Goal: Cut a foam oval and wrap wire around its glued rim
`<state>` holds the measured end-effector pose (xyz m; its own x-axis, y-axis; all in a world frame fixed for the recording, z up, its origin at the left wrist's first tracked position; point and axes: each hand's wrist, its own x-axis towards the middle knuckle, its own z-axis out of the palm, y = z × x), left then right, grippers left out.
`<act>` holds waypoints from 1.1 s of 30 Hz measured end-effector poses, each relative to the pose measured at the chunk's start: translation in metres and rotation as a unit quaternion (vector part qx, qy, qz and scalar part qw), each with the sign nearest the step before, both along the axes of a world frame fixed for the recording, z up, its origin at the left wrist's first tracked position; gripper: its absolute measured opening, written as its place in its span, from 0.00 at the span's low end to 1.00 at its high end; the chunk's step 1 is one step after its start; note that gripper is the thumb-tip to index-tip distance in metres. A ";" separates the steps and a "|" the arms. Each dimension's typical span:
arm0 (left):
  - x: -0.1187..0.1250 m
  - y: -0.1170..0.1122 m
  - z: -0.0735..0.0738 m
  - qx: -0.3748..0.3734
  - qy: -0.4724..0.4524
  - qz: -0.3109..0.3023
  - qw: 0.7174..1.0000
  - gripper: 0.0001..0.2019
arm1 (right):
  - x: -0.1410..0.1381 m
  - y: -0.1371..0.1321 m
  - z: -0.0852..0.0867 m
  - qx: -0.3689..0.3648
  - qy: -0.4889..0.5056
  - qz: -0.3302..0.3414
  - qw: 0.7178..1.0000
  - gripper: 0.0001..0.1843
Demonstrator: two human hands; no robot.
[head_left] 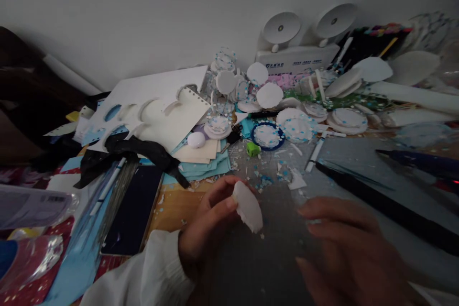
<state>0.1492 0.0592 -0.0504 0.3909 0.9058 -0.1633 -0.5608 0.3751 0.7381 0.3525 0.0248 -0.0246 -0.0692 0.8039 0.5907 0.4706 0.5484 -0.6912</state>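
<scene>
My left hand (211,215) pinches a thin white foam disc (248,206) between thumb and fingers. The disc is tilted, and its lower edge is ragged with small crumbs. To the right, my right hand (347,244) hovers over the grey mat, apart from the disc. Motion smears it, but its thumb and fingers stand apart. A small pale spot shows by one fingertip, too blurred to name. Beyond the hands, white scraps (297,179) and blue and white bits lie on the mat (279,248).
A black-handled tool (380,201) crosses the mat at right, near a white pen (315,154). Many foam discs (270,95) and a blue ring (267,136) lie behind. At left are a dark phone (132,210), cut sheets (161,119) and blue paper (206,167). A two-headed lamp (297,60) stands against the wall.
</scene>
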 end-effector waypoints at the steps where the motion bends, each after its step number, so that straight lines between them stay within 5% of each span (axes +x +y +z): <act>1: 0.000 0.000 0.000 0.007 0.012 -0.004 1.000 0.19 | -0.003 0.002 -0.002 0.028 -0.025 0.001 0.999 0.21; 4: -0.001 -0.001 0.003 0.014 0.039 -0.028 0.999 0.22 | -0.008 0.017 -0.010 0.019 0.011 -0.020 1.000 0.21; 9: -0.003 -0.003 0.007 0.028 0.035 -0.083 0.996 0.22 | -0.004 0.040 -0.018 -0.194 0.117 -0.029 0.974 0.20; 13: -0.003 -0.002 0.006 0.039 0.026 -0.092 0.995 0.22 | 0.000 0.047 -0.017 -0.287 0.143 0.024 0.947 0.14; 24: -0.005 -0.003 0.008 0.043 -0.034 -0.153 0.987 0.22 | -0.003 0.042 -0.021 -0.268 0.113 0.084 0.953 0.18; 33: -0.005 -0.005 0.011 0.056 -0.020 -0.143 0.988 0.23 | 0.008 0.025 0.003 -0.156 0.120 -0.004 0.980 0.06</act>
<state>0.1438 0.0539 -0.0393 0.6376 0.7689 -0.0469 -0.4731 0.4389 0.7639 0.3602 0.0502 -0.0219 0.0478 0.9481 0.3143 0.2779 0.2896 -0.9159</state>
